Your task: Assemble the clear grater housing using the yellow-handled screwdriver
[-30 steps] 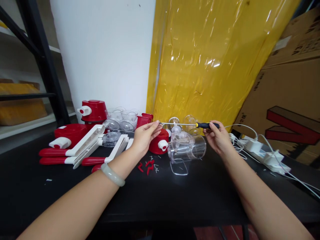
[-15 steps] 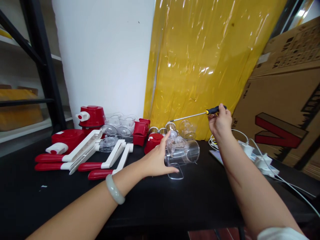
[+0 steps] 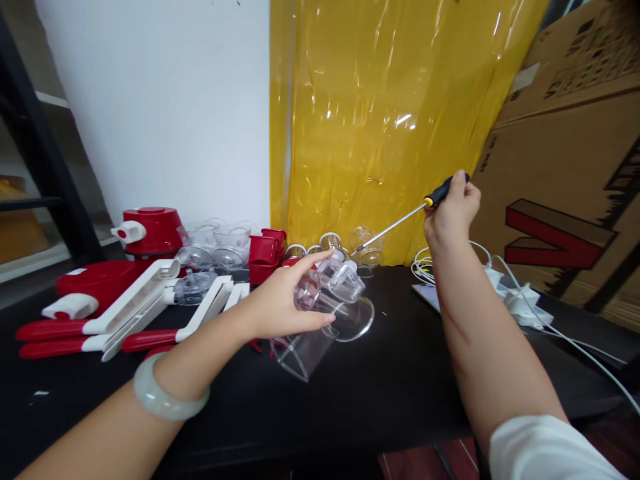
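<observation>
My left hand (image 3: 283,300) is closed around a clear plastic housing (image 3: 343,280), thumb below and fingers above. The housing is tilted over the table, its round open end facing low right and a squarish funnel part hanging lower left. In my right hand (image 3: 456,207) is a screwdriver (image 3: 440,192) with a dark handle, a yellow collar and a long thin shaft. It slants down to the left. Its tip is by the top of the housing; whether they touch I cannot tell. Metal grater drums (image 3: 330,241) and a red part lie just behind.
Red bases with white knobs (image 3: 153,230), white-and-red handles (image 3: 135,307), clear cups (image 3: 233,235) and red hoppers (image 3: 265,250) crowd the left. On the right lie plugs with white cables (image 3: 523,303), beside a large cardboard box (image 3: 565,167). Yellow plastic sheeting (image 3: 370,127) hangs behind.
The housing has turned in my left hand, its round end swinging down and the funnel part toward lower left. My right hand has risen, so the screwdriver slants more steeply. My view has shifted right.
</observation>
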The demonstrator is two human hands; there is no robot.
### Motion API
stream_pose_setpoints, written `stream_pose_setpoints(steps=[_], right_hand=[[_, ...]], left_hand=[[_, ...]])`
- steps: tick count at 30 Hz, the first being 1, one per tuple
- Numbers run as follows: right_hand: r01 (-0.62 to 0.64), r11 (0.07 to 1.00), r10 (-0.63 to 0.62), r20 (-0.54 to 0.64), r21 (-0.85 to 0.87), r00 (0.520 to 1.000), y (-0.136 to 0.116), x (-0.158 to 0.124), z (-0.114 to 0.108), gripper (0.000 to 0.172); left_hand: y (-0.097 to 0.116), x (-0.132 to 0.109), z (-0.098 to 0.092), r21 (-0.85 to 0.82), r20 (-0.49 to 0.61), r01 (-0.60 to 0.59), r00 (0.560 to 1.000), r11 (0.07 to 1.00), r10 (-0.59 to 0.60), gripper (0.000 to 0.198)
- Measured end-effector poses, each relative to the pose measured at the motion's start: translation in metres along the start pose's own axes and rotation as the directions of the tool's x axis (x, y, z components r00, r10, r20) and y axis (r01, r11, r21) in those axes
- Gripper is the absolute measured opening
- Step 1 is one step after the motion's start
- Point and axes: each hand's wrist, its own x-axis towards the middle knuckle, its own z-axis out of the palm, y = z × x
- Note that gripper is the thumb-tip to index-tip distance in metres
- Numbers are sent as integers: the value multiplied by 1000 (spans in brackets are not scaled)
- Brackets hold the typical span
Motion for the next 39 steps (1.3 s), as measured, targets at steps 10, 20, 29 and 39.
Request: stream_pose_setpoints(steps=[10,20,29,39], right_hand=[[16,990,22,270,-138,963,45,13,-16,45],[65,978,37,469,-199,882,46,18,-21,48],[179,964,-39,565,-194,824,52,14,-17,52],[96,981,4,509,-171,861,66,9,-13,52]], left_hand=[[2,-1,3,210,-67,1,998,978,13,92],[-1,-2,6,222,-98,-7,995,975,30,93],[-1,-2,7,211,-97,4,995,977,17,93],[-2,-2,6,218,-93,-9,995,976,30,94]])
